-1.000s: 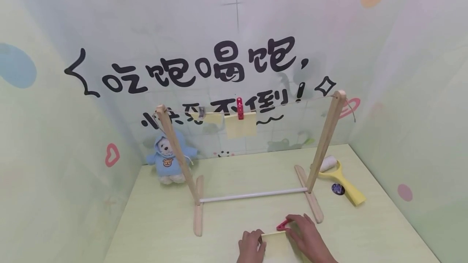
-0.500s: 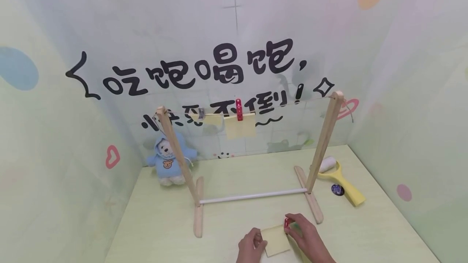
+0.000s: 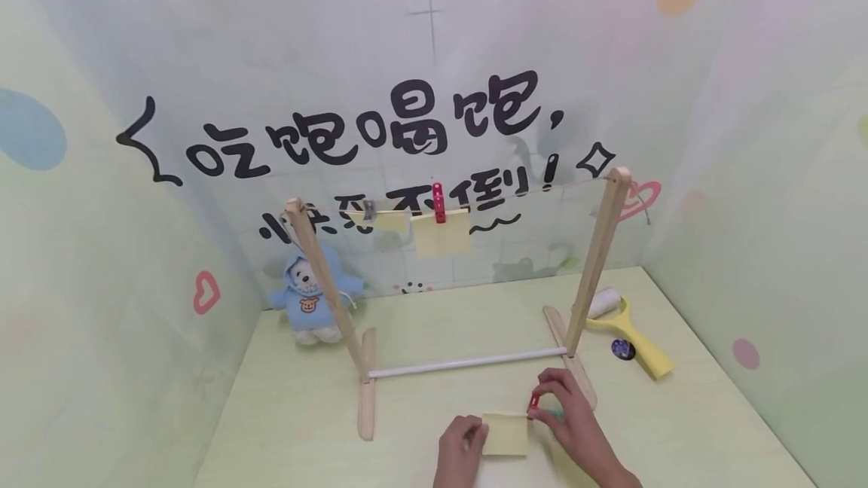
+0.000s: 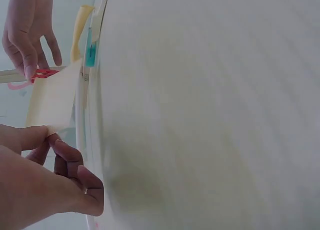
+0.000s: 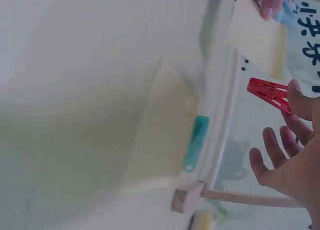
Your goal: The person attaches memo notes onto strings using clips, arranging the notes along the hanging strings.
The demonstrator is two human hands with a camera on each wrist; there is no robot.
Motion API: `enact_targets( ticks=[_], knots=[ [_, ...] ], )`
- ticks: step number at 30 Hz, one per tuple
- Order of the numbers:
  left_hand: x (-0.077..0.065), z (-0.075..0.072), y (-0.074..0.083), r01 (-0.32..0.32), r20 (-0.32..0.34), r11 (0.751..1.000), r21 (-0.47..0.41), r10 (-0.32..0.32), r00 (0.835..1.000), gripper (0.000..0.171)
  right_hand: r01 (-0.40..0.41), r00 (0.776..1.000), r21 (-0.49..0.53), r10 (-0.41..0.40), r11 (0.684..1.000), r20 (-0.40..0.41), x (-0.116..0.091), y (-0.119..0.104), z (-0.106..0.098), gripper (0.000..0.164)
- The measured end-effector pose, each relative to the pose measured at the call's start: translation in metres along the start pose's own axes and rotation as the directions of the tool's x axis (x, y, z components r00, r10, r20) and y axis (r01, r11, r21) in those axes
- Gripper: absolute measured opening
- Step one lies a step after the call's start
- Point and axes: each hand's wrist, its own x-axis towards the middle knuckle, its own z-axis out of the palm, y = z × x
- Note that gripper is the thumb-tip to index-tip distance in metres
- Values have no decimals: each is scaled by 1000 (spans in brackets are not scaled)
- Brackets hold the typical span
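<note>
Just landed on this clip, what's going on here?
A person pinches a yellow note in the left hand and a red clip in the right hand. The red clip is beside the note, not fastened to it. Behind them, a line runs across a wooden stand; a second note hangs there from another red clip, and a third note from a grey clip.

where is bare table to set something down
Behind the white rod, up to the back wall; also left of the left wooden foot, in front of the plush bear. Crowded: around left hand, right hand, held paper and teal clip; beside yellow tool.
</note>
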Motion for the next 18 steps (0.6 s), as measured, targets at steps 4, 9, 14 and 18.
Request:
enact_targets(
  ticks=[4, 9, 14, 18],
  knots=[
    [15, -7, 8, -74, -35, 997, 1, 74, 997, 15, 37, 999, 11, -38, 999, 35, 42, -17, -22, 33],
    [41, -10, 20, -293, -112, 956, 12, 293, 950, 17, 75, 995, 39, -77, 996, 65, 99, -38, -57, 29],
    [54, -26, 89, -175, -104, 984, -34, 170, 980, 16, 75, 993, 91, -83, 993, 79, 150, -66, -89, 31],
    [71, -37, 136, -111, -79, 990, -82, 104, 991, 14, 89, 991, 117, -99, 989, 88, 187, -88, -110, 33]
  ],
)
